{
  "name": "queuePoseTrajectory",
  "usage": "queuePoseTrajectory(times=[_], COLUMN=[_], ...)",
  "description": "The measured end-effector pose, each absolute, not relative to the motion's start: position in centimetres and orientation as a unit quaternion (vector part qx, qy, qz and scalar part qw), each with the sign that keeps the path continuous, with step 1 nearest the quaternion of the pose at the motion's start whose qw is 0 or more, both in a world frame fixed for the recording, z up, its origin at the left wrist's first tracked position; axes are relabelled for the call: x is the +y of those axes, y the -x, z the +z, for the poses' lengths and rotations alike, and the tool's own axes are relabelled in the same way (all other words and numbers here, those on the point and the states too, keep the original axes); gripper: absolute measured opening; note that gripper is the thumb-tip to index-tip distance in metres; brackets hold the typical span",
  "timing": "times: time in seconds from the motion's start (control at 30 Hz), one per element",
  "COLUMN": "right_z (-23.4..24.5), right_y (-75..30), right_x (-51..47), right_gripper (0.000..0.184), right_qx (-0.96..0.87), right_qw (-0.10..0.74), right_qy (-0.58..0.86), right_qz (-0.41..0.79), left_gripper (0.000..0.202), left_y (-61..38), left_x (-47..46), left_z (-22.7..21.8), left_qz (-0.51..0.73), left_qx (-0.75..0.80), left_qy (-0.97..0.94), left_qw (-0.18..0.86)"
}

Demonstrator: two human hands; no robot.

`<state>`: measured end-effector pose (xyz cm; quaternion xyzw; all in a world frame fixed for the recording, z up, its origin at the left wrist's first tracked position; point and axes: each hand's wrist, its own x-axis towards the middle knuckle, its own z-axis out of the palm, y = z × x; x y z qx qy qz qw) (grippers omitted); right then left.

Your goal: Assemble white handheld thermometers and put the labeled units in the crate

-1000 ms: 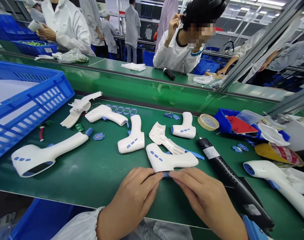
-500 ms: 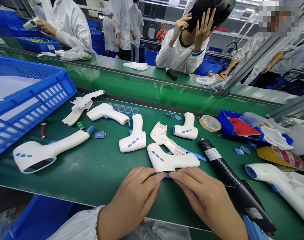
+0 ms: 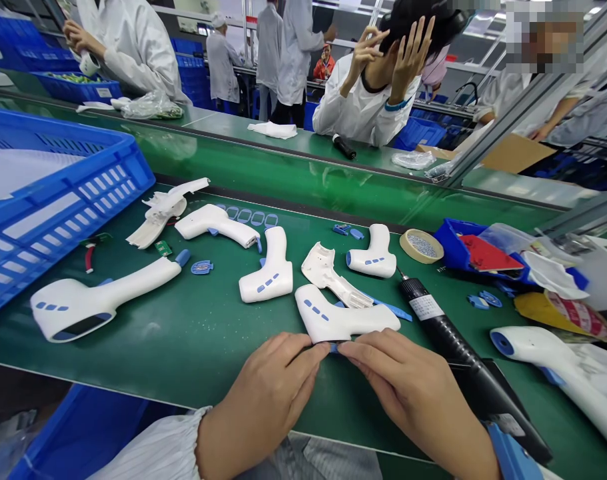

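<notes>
In the head view, my left hand (image 3: 268, 383) and my right hand (image 3: 408, 387) meet at the near side of a white infrared thermometer (image 3: 328, 319), fingers bent and pressed together. Between their fingertips shows a small blue plastic piece (image 3: 334, 347), mostly covered by the fingers. Whether it touches the thermometer, I cannot tell. Just behind lies an opened white shell half (image 3: 328, 270) with a blue strip. A black electric screwdriver (image 3: 448, 340) rests right of my right hand. More white thermometers lie around, one left of centre (image 3: 267, 273) and one at the far left (image 3: 73, 310).
A blue crate (image 3: 68, 180) stands at the left. Toward the right are a tape ring (image 3: 407, 247) holding small parts, a blue bin (image 3: 456, 243) and another thermometer (image 3: 558, 373). Small blue parts (image 3: 202, 267) dot the green bench (image 3: 148, 373). Co-workers sit and stand beyond.
My hands keep almost the same pose on the small blue piece. The view shifts slightly. In the background, a co-worker at the left lowers a white object, and people standing behind have moved.
</notes>
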<state>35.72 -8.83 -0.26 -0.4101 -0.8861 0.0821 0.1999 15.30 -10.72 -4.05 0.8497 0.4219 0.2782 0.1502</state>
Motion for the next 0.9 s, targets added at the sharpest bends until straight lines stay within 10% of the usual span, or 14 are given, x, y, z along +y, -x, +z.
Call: queuePoseTrajectory(times=[0.9], right_z=[1.5], right_y=[-34.8], right_x=[-8.0], right_gripper=[0.022], right_qx=[-0.897], right_qw=[0.113], right_qy=[0.421], right_qz=[0.08], left_gripper=[0.032], left_y=[-15.2], left_x=[-10.5], left_z=[-3.8], left_qz=[0.277], left_qx=[0.409], left_qy=[-0.86], left_qw=[0.126])
